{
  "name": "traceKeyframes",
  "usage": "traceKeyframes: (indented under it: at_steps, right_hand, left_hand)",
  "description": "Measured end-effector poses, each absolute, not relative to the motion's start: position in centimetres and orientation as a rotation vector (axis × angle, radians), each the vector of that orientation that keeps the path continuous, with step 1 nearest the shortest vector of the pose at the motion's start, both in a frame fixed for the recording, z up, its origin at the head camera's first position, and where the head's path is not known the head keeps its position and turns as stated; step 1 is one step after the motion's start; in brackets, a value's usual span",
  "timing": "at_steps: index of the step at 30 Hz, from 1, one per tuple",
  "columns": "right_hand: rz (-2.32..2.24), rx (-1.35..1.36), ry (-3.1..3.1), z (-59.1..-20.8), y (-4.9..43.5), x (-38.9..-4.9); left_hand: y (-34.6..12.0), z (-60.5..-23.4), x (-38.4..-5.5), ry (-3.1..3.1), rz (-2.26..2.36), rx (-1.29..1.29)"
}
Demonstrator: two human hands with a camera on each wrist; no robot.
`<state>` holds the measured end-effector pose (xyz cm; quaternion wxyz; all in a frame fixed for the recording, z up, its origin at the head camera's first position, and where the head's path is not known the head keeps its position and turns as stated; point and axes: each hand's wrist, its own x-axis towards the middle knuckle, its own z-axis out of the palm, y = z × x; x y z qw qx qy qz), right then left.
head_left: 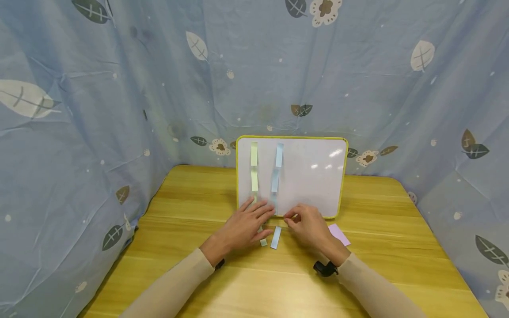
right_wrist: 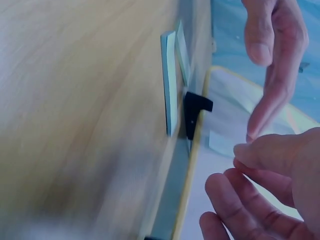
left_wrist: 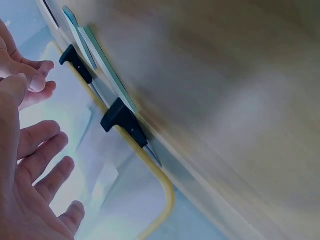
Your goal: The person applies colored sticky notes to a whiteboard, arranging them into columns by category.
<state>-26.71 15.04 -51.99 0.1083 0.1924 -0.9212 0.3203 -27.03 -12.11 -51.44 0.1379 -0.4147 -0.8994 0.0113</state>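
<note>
My left hand [head_left: 248, 223] spreads its fingers over the lower left of a whiteboard [head_left: 310, 176]. Its fingertips lie near the bottom of the green and blue columns; contact is unclear. My right hand [head_left: 308, 225] is by the board's bottom edge, fingers loosely bent, thumb near forefinger, with nothing visible between them. A light blue paper strip [right_wrist: 220, 143] on the board lies beside these fingertips in the right wrist view. Higher up hang green strips [head_left: 254, 154] and blue strips [head_left: 279, 155]. A blue strip pad [head_left: 276, 237] and a partly covered green strip pad [head_left: 263, 242] lie between the hands.
A pink paper pad [head_left: 339, 234] lies right of the right hand. Black clips [left_wrist: 122, 120] grip the board's yellow lower rim in the left wrist view. The wooden table [head_left: 270, 287] is backed by a patterned blue curtain [head_left: 254, 79]. Both wrists wear black bands.
</note>
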Motion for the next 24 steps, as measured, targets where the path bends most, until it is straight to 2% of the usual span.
traceKeyframes:
  at_steps: [4,13,24]
  right_hand:
    - [0.924,0.626,-2.728,-52.0,16.5,-26.6]
    - [0.869,1.047,-2.806,-51.9,22.1,-26.7]
    - [0.805,1.132,-3.013,-51.0,28.2,-26.0]
  left_hand:
    - [-11.6,-51.6,-26.7,-2.618,0.006,-1.222]
    - [-10.6,-52.1,-26.3,-2.614,-0.009,-1.288]
    - [-9.1,-51.9,-25.4,-2.671,0.008,-1.371]
